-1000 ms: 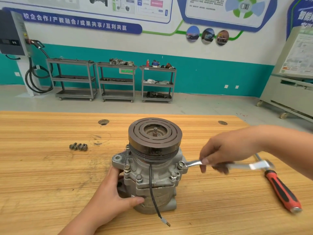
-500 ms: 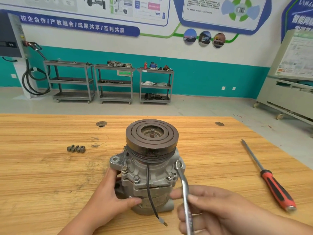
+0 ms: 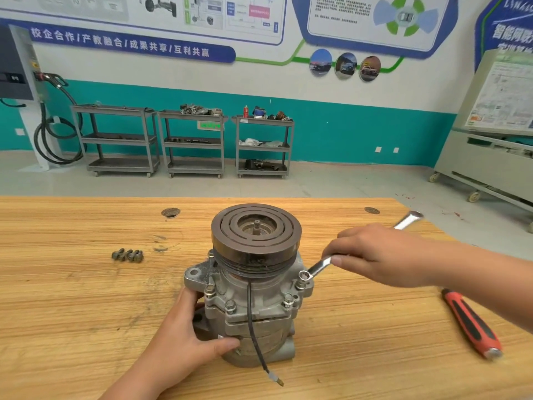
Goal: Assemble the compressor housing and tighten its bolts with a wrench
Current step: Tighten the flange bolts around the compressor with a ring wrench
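Compressor (image 3: 253, 298) stands upright near the middle of the wooden surface (image 3: 72, 327), pulley (image 3: 256, 229) on top, square in front of me on the feed. I see the left hand (image 3: 184, 339) at its lower left side, gripping the body, with the thumb pressed across the front near the base. The right hand (image 3: 380, 255) reaches in from the right, just beside the pulley, and pinches the shank of a wrench (image 3: 318, 267). The wrench's ring end sits over a bolt (image 3: 301, 281) on the right edge of the flange, and its other end pokes out past the hand toward the far right. A red-and-black screwdriver (image 3: 470, 324) lies on the surface to the right, shaft hidden behind the forearm, well apart from the compressor. A black wire (image 3: 253, 327) hangs down the front of the housing, its tip on the surface. A few loose bolts (image 3: 127, 254) lie in a short row far to the left.
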### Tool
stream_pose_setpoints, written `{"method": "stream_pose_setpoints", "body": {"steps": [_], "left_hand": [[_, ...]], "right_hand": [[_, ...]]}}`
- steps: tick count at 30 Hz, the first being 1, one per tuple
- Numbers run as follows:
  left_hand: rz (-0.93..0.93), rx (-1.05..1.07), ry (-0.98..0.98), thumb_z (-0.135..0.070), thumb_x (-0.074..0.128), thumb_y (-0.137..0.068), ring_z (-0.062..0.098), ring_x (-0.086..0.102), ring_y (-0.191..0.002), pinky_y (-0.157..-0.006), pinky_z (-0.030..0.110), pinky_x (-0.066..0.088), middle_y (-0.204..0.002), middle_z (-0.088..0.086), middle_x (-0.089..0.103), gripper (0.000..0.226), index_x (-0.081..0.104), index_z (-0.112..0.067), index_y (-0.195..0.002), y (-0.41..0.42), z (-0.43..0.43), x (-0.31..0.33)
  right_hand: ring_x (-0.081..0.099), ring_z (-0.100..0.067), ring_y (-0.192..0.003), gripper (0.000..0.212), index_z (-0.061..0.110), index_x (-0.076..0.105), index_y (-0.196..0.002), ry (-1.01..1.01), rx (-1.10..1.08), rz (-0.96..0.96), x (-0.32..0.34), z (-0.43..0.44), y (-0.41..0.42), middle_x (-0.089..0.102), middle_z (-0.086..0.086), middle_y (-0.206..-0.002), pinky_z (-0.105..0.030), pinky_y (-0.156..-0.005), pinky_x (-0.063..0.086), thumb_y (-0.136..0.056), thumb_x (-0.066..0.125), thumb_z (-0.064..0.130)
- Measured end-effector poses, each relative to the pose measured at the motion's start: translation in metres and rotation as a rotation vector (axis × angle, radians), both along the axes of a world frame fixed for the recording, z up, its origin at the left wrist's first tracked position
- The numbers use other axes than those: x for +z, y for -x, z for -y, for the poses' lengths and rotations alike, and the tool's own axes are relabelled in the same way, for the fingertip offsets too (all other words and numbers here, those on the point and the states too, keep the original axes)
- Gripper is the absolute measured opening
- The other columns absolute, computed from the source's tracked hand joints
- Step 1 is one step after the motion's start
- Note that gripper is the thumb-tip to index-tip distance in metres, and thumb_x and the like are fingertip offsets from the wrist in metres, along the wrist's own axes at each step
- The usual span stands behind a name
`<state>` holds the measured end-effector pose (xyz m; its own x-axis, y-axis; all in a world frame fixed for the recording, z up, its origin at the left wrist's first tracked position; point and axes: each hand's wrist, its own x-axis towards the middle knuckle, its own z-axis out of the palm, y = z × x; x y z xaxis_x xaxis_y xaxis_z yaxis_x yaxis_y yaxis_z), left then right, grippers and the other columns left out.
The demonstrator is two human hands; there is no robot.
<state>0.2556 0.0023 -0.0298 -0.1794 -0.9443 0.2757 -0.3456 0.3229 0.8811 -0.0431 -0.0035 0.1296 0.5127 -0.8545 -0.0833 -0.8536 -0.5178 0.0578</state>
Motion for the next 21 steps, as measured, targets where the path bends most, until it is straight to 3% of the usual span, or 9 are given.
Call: {"method": "stream_pose_setpoints", "body": {"steps": [2, 6, 11, 14, 16, 18, 21], "left_hand": [[0.006, 0.000, -0.001, -0.073, 0.077, -0.037, -0.021, 0.044, -0.109, -0.078, 0.000, 0.039, -0.124, -0.021, 0.049, 0.094, 0.035, -0.052, -0.118, 0.000, 0.000, 0.000], [0.009, 0.003, -0.013, -0.071, 0.077, -0.037, -0.019, 0.045, -0.110, -0.079, 0.003, 0.041, -0.125, -0.021, 0.050, 0.093, 0.034, -0.053, -0.118, -0.001, 0.000, 0.000], [0.005, 0.000, -0.005, -0.069, 0.078, -0.038, -0.022, 0.044, -0.109, -0.078, 0.000, 0.039, -0.123, -0.022, 0.050, 0.092, 0.034, -0.055, -0.118, 0.000, 0.000, 0.000], [-0.003, -0.005, -0.008, -0.068, 0.078, -0.038, -0.020, 0.046, -0.109, -0.078, 0.001, 0.040, -0.124, -0.020, 0.051, 0.092, 0.034, -0.054, -0.119, 0.001, 0.000, 0.001], [-0.004, -0.003, -0.009, -0.069, 0.078, -0.037, -0.019, 0.047, -0.108, -0.078, 0.002, 0.040, -0.124, -0.019, 0.052, 0.093, 0.034, -0.055, -0.118, 0.001, 0.000, 0.001], [0.001, 0.002, -0.006, -0.071, 0.077, -0.036, -0.019, 0.046, -0.108, -0.077, 0.001, 0.040, -0.124, -0.018, 0.052, 0.094, 0.034, -0.054, -0.117, 0.001, 0.000, 0.002], [0.004, 0.007, -0.018, -0.081, 0.074, -0.029, -0.021, 0.045, -0.108, -0.077, 0.003, 0.040, -0.124, -0.019, 0.051, 0.099, 0.034, -0.055, -0.116, 0.001, -0.001, 0.003]], "right_hand": [[0.050, -0.005, -0.101, 0.042, 0.036, 0.053, -0.125, -0.060, 0.016, -0.028, 0.006, 0.009, -0.002, 0.055, 0.019, -0.111, -0.027, -0.093, 0.037, -0.095, 0.029, 0.052], [0.045, -0.001, -0.094, 0.040, 0.035, 0.053, -0.127, -0.144, 0.053, -0.076, 0.011, 0.021, -0.011, 0.044, 0.027, -0.095, -0.024, -0.090, 0.036, -0.096, 0.033, 0.050], [0.052, -0.002, -0.099, 0.035, 0.034, 0.059, -0.120, -0.347, -0.044, 0.005, 0.013, 0.024, -0.011, 0.055, 0.023, -0.102, -0.024, -0.089, 0.042, -0.096, 0.038, 0.048], [0.055, 0.003, -0.068, 0.029, 0.031, 0.065, -0.101, -0.537, -0.161, 0.103, 0.014, 0.014, -0.008, 0.058, 0.020, -0.072, -0.013, -0.067, 0.042, -0.096, 0.040, 0.046], [0.059, -0.005, -0.053, 0.031, 0.017, 0.064, -0.090, -0.832, -0.285, 0.346, 0.009, 0.000, -0.011, 0.059, 0.010, -0.059, -0.016, -0.053, 0.048, -0.098, 0.042, 0.038], [0.064, -0.011, -0.050, 0.031, 0.011, 0.059, -0.081, -1.088, -0.407, 0.732, -0.002, -0.021, -0.020, 0.062, 0.001, -0.057, -0.018, -0.043, 0.050, -0.098, 0.043, 0.031], [0.066, -0.018, -0.049, 0.031, 0.008, 0.060, -0.074, -1.144, -0.523, 1.251, -0.028, -0.052, -0.042, 0.063, -0.007, -0.058, -0.019, -0.037, 0.047, -0.095, 0.046, 0.026]]}}
